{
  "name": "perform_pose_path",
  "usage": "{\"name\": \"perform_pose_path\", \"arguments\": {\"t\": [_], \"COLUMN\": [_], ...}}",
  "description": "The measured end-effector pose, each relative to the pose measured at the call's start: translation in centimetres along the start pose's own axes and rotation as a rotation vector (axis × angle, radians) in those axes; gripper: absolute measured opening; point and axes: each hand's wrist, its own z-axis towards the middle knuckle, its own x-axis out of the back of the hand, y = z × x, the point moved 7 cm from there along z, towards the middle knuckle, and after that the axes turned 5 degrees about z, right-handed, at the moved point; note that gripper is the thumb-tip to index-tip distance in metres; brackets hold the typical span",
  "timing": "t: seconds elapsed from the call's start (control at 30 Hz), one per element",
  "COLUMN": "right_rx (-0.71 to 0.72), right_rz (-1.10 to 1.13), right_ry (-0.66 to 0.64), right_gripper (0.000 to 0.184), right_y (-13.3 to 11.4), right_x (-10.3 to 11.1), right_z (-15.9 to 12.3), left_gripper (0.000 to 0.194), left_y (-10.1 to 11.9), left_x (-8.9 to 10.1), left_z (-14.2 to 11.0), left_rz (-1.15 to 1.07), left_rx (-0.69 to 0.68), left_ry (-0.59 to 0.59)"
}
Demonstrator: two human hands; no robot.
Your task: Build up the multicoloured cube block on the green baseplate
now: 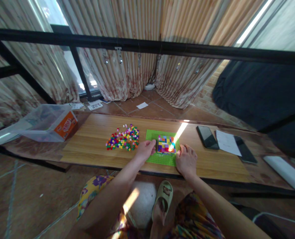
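Observation:
A bright green studded baseplate (159,160) lies on the wooden table in front of me. On it stands a low rectangular block of small multicoloured building bricks (165,144), crossed by a strip of sunlight. My left hand (146,150) is over the baseplate's left side, thumb and fingertips pinched together close to the brick block; whatever they hold is too small to make out. At the right edge of the baseplate rests my right hand (186,160), its fingers curled and its thumb side against the plate. Left of the plate, loose coloured bricks (124,138) are spread in a heap.
A clear plastic box (44,124) with an orange label stands at the table's left end. To the right lie a dark phone (207,137), a white paper (228,142), another dark flat device (245,151) and a long white object (286,172). A black metal bar (147,44) crosses beyond the table.

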Motion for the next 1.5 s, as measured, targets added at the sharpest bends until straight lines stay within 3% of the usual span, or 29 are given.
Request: {"name": "perform_pose_path", "arguments": {"t": [0.1,0.2,0.37,0.43,0.5,0.6,0.77,1.2,1.37,1.5], "right_rx": [0.004,0.015,0.038,0.045,0.054,0.062,0.057,0.053,0.046,0.044], "right_rz": [-0.008,-0.007,-0.022,-0.028,-0.038,-0.055,-0.065,-0.067,-0.06,-0.041], "right_ry": [-0.001,-0.008,-0.022,-0.022,-0.027,-0.031,-0.032,-0.015,-0.019,-0.013], "right_gripper": [0.037,0.038,0.04,0.04,0.041,0.042,0.043,0.041,0.041,0.041], "right_y": [0.0,0.1,0.6,0.7,0.8,0.9,1.2,1.1,1.0,1.0], "right_x": [0.0,-0.1,-0.8,-0.9,-1.0,-1.1,-1.4,-1.2,-1.0,-1.1], "right_z": [0.0,0.0,0.0,0.0,0.0,0.0,0.1,0.2,0.1,0.1], "left_gripper": [0.023,0.016,0.017,0.021,0.027,0.033,0.031,0.023,0.022,0.022], "left_y": [1.1,2.9,5.5,5.9,5.9,5.2,4.8,5.0,5.6,7.5], "left_x": [2.0,6.1,15.7,18.4,19.8,20.0,18.4,17.5,16.9,16.9], "left_z": [0.6,1.4,1.3,1.0,1.0,1.5,2.8,8.1,7.7,5.7], "left_rz": [0.025,0.155,0.67,0.886,1.037,1.149,1.246,1.295,1.295,1.228], "left_rx": [-0.089,-0.224,-0.288,-0.225,-0.157,-0.117,-0.184,-0.143,-0.182,-0.265], "left_ry": [0.007,0.076,0.47,0.597,0.629,0.575,0.485,0.484,0.448,0.504]}}
